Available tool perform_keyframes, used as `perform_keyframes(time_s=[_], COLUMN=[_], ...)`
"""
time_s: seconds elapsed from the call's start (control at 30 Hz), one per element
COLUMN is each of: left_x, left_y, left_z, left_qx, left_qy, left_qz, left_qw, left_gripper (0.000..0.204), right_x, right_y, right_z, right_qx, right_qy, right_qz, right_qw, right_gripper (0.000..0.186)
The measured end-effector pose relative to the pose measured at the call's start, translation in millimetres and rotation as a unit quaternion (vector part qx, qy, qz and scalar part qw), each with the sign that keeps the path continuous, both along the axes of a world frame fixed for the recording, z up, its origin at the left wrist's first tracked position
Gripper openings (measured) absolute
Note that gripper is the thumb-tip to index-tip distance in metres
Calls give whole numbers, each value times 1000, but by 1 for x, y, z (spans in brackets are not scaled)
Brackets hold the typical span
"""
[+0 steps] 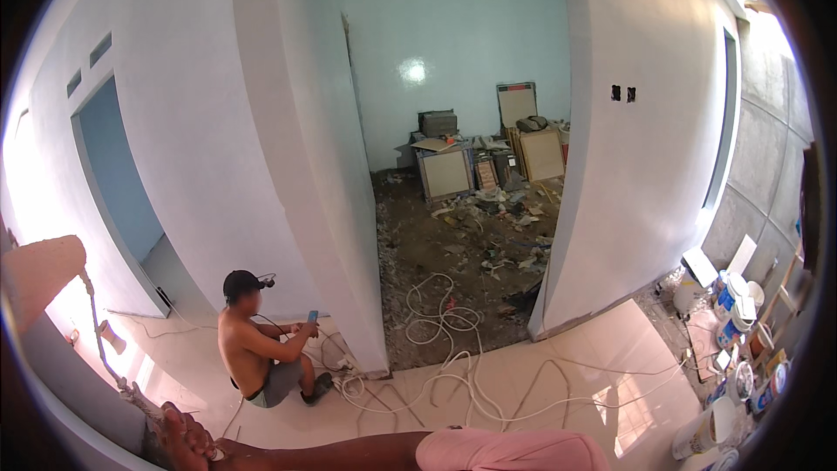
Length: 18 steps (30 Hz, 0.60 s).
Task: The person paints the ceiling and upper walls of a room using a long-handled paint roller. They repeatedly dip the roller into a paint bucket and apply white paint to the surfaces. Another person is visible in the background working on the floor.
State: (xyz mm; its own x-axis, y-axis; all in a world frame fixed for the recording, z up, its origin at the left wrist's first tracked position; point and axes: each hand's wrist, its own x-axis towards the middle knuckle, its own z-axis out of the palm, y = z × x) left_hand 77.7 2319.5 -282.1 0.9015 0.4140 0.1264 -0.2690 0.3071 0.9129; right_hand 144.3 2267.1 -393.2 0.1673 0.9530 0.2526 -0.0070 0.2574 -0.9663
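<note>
Along the lower edge, my right arm in a pink sleeve reaches across to the lower left. My right hand is closed, its fingers wrapped round the handle end of a paint roller. The roller's thick, pale, paint-crusted sleeve is at the left rim. Its bent, crusted frame runs down from there to my hand. The roller's far end is cut off by the picture's edge. No part of my left hand shows.
Below, a shirtless person in a dark cap squats on the tiles holding a phone. White hose loops cross the floor. Through an opening, stacked tiles stand by rubble. Several paint buckets line the right wall.
</note>
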Motion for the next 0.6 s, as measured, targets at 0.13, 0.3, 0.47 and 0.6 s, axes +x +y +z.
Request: perform_keyframes(time_s=[0.13,0.3,0.47,0.6], left_x=[-2,-17,-7,3], left_y=[6,8,16,22], left_z=[0,2,-15,-16], left_qx=[-39,-22,50,83], left_qy=[-6,-42,-89,-99], left_qz=[-10,-6,33,89], left_qw=[999,999,994,988], left_gripper=[28,26,29,36], right_x=[6,-4,-8,-13], right_y=[60,68,26,-9], right_z=[-53,-70,-21,2], right_qx=[439,257,-65,-48], right_qy=[-471,-324,-69,-125], right_qz=[-287,-111,-35,-103], right_qw=[709,904,995,986], right_gripper=[9,9,21,25])
